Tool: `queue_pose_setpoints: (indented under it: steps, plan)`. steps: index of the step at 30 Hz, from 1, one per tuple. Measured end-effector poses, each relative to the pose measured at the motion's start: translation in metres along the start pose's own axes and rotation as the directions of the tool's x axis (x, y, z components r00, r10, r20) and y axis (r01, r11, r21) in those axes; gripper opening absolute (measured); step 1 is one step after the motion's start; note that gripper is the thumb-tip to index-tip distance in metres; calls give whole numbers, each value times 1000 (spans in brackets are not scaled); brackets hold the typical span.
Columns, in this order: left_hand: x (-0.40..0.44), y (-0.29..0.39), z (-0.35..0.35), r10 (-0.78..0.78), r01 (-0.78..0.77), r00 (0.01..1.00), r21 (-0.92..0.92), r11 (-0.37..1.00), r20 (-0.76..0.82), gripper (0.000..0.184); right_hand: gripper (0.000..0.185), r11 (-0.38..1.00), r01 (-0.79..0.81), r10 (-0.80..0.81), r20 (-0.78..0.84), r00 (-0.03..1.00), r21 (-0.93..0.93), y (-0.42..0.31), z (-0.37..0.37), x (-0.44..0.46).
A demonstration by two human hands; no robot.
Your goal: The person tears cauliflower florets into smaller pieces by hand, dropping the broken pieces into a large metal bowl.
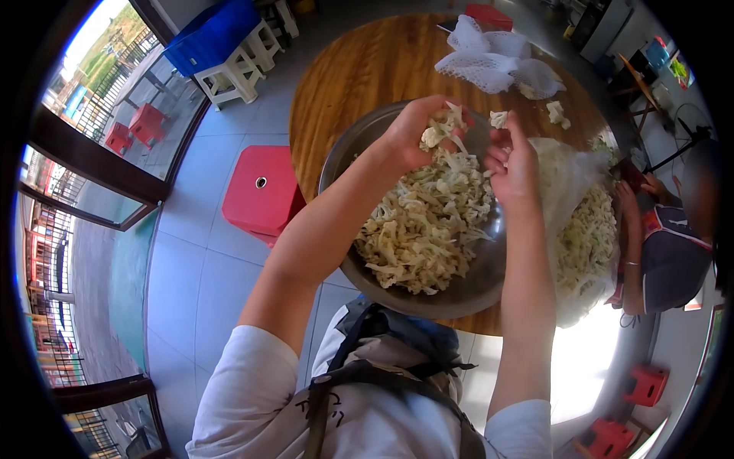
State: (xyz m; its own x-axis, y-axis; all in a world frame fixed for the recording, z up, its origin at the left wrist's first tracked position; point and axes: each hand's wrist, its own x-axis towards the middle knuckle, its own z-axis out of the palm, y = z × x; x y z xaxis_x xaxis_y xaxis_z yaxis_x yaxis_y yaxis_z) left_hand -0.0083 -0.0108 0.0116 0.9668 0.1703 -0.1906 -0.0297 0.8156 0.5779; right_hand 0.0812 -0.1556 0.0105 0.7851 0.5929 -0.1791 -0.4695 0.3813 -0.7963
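Observation:
My left hand is closed around a cauliflower piece above a wide metal bowl. Facing it, my right hand pinches a small cauliflower floret over the bowl's right side. The two hands are apart. Broken cauliflower pieces are heaped in the bowl beneath them, and some of the heap is hidden by my left forearm. To the right of my right forearm, a clear plastic bag holds more cauliflower pieces.
On the round wooden table lie white foam netting and a loose floret. A red stool stands at the left, with a blue crate on white stools beyond. Another person sits at the right.

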Motion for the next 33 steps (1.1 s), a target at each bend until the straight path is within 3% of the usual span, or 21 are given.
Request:
queue_pose_setpoints:
  steps: [3, 6, 9, 12, 15, 18, 21, 22, 24, 26, 31, 33]
  plan:
    - [-1, 0, -1, -1, 1, 1000, -32, 999, 7, 19, 27, 999, -13, 13, -15, 1000, -41, -1, 1, 1]
    - [-1, -1, 0, 62, -61, 998, 50, 997, -32, 19, 33, 899, 140, -147, 17, 989, -415, 2, 10, -7]
    - [-3, 1, 3, 46, -49, 994, -22, 999, -95, 18, 41, 947, 33, -13, 66, 998, -321, -3, 13, -16]
    - [-2, 4, -2, 36, -38, 999, -55, 998, -40, 17, 49, 992, 19, -2, 131, 991, -123, 4, -3, 4]
    - [-4, 1, 3, 59, -49, 990, 77, 996, -132, 15, 56, 988, 92, -72, 165, 984, -121, 7, 3, 1]
    - [-1, -3, 2, 80, -58, 987, 149, 987, -143, 17, 63, 856, 290, -193, 256, 947, -429, 2, 15, -14]
    - [-2, -5, 0, 74, -43, 992, 263, 964, -107, 20, 50, 840, 360, -248, 303, 920, -406, 6, 13, -11]
    - [0, -7, -2, 46, -25, 993, 189, 982, -105, 16, 42, 839, 395, -279, 327, 903, -374, 10, 13, -10]
    - [-6, -8, 11, 41, 0, 987, 257, 966, -153, 16, 34, 714, 451, -311, 334, 890, -536, 13, 9, -5]
    - [-8, -9, 14, 25, 11, 992, 286, 958, -122, 16, 28, 717, 484, -332, 365, 870, -502, 12, 13, -11]
    - [-2, -10, 13, 33, 20, 985, 303, 953, -169, 15, 24, 766, 401, -338, 216, 916, -503, 13, 10, -5]
    - [-8, -9, 16, 46, 1, 985, 272, 962, -168, 18, 23, 830, 306, -268, 148, 952, -466, 9, 9, -6]
